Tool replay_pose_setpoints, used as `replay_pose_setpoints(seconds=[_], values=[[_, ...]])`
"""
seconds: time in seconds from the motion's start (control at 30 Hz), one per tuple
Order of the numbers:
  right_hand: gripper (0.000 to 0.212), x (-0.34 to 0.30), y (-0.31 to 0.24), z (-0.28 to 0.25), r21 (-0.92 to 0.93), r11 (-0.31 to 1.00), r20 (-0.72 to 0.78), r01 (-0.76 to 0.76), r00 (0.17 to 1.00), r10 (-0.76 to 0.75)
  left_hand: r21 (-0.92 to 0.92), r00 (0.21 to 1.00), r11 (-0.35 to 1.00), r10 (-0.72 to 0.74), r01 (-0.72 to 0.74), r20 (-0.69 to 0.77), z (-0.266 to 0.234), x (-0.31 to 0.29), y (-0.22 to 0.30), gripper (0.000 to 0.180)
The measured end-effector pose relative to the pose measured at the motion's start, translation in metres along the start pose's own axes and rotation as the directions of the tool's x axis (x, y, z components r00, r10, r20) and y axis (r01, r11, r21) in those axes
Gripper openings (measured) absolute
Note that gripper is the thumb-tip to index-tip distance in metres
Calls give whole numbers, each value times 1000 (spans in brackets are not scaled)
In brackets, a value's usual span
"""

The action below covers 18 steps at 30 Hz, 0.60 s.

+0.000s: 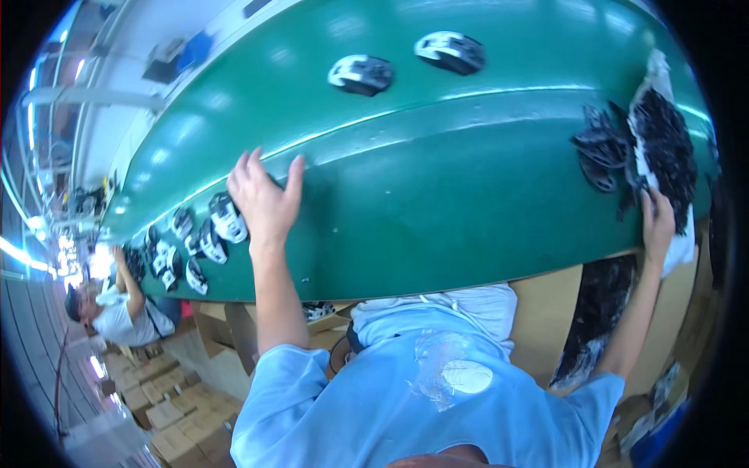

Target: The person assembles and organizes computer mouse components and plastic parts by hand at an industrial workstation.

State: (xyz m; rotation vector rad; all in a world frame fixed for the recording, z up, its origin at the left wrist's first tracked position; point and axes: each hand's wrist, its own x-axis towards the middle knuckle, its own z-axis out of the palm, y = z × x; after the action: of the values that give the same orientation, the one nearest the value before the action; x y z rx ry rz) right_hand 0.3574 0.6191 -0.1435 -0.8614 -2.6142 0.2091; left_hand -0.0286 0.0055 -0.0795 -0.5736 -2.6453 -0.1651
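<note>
My left hand (268, 196) is over the green work surface (437, 210), its fingers spread and holding nothing. Close beside it lies a black-and-white helmet-shaped piece (228, 218). At the right, my right hand (658, 222) has its fingers drawn together at the edge of a white bag (642, 117) heaped with black strips (663, 148). Whatever is between those fingers is too small to make out. A small pile of black curved parts (601, 148) lies just left of the bag.
Two black-and-white helmet-shaped pieces (450, 52) rest on the far strip beyond a raised ridge. More such pieces (166, 261) lie at the left, near another person (129, 308) at the surface. Cardboard boxes (175, 425) stand at lower left.
</note>
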Motion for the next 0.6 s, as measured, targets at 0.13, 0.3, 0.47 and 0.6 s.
replay_pose_setpoints(seconds=[0.13, 0.3, 0.47, 0.6], values=[[27, 20, 14, -1, 62, 997, 106, -55, 993, 48, 4, 953, 970, -241, 244, 183, -3, -49, -45, 83], [25, 31, -2, -5, -17, 999, 65, 44, 997, -43, -304, 951, 949, 165, -81, 261, -4, -52, -60, 71], [22, 20, -48, -30, -73, 962, -114, 262, 956, -269, -180, 997, 983, -31, 42, 65, -1, -52, -52, 78], [28, 2, -117, -44, 244, 946, -151, 214, 972, -180, -338, 946, 933, -7, 123, 324, 3, -38, -39, 76]])
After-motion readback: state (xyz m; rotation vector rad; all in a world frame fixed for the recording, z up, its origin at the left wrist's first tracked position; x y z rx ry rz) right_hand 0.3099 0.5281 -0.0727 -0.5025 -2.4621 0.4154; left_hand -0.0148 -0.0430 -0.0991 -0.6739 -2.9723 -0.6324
